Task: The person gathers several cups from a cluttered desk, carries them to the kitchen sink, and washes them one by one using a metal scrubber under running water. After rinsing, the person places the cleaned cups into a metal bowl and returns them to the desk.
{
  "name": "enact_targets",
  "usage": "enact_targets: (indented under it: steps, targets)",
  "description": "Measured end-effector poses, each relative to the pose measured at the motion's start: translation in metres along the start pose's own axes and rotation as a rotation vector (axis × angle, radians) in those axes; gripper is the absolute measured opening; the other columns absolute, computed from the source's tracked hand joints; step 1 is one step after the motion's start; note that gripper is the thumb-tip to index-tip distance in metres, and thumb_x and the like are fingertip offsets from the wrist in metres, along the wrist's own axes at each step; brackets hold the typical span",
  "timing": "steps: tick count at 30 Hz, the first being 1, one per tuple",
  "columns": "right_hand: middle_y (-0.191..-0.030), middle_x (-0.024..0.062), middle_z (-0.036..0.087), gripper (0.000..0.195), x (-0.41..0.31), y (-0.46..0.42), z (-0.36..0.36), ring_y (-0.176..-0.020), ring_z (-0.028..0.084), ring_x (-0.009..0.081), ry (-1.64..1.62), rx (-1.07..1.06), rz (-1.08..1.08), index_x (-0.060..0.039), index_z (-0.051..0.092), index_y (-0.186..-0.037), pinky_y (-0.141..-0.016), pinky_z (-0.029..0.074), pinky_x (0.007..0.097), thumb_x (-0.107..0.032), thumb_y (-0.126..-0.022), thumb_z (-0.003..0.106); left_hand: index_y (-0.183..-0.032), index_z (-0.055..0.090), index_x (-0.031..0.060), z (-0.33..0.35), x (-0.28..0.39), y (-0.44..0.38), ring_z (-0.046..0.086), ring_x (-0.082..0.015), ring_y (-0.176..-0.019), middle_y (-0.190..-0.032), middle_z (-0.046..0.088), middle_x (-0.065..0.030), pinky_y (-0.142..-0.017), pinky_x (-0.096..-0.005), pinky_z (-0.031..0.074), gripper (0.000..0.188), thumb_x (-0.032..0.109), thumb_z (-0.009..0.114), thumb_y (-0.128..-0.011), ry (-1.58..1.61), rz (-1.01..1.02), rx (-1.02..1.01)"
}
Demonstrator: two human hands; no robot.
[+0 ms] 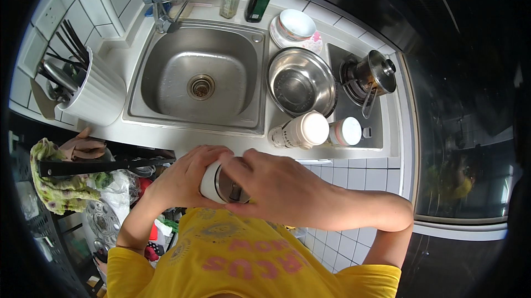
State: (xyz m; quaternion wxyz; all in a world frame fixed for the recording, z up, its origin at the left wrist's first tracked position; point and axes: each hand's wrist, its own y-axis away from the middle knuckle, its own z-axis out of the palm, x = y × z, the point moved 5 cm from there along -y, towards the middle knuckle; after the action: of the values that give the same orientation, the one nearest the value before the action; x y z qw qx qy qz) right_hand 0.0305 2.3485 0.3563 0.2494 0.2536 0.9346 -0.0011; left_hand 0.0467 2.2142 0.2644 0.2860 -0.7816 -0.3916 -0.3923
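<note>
In front of my chest, my left hand (180,181) wraps around the side of a white tumbler (209,186), which is tilted. My right hand (282,186) lies over its top, with fingers and thumb on the rim of the lid (226,181). The lid looks metallic or tinted, with a dark piece at its centre, and my right fingers partly cover it. Beyond my hands, on the counter (191,142), stand a white lidded bottle (313,130) bearing writing and a shorter white-lidded jar (347,131).
A stainless steel sink (166,74) is set in the counter, with a faucet (161,15) behind. Right of it are steel bowl (294,84), stacked bowls (296,24) and a lidded pot (373,74) on the stove. A white utensil holder (101,94) stands left, above a cluttered rack with a green towel (52,177).
</note>
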Motion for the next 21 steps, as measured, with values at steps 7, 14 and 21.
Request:
enact_targets:
  steps: [7,14,21]
  targets:
    - [-0.109,0.0148,0.05,0.048,0.009,0.057,-0.068,-0.098,0.055,0.0243,-0.232,0.155,0.19,-0.0029,0.045,-0.119,-0.077,0.048,0.029,-0.016,-0.077,0.065,-0.118,0.049,0.0016,0.003,-0.01,-0.005,0.058,-0.0278,-0.103,-0.11,0.058,-0.0145,-0.089,-0.036,0.045,0.084,0.026,0.087,-0.048,0.33,-0.201,0.004]
    - [-0.127,0.0154,0.04,0.069,0.154,0.249,0.02,-0.108,0.05,0.0237,-0.266,1.237,0.874,-0.0022,0.036,-0.131,-0.09,0.044,0.0296,0.002,-0.07,0.07,-0.121,0.043,0.0057,-0.002,-0.008,-0.002,0.05,-0.0323,-0.112,-0.121,0.052,-0.0175,-0.093,-0.0404,0.042,0.081,0.02,0.086,-0.054,0.204,0.268,0.321]
    - [-0.115,0.0152,0.051,0.054,0.316,0.258,0.13,-0.108,0.049,0.0248,-0.136,1.236,0.95,0.0026,0.046,-0.121,-0.096,0.037,0.0346,-0.004,-0.072,0.068,-0.127,0.038,0.0094,-0.014,-0.001,-0.001,0.052,-0.0336,-0.111,-0.122,0.05,-0.0194,-0.09,-0.0412,0.044,0.085,0.021,0.085,-0.057,0.12,0.365,0.417]
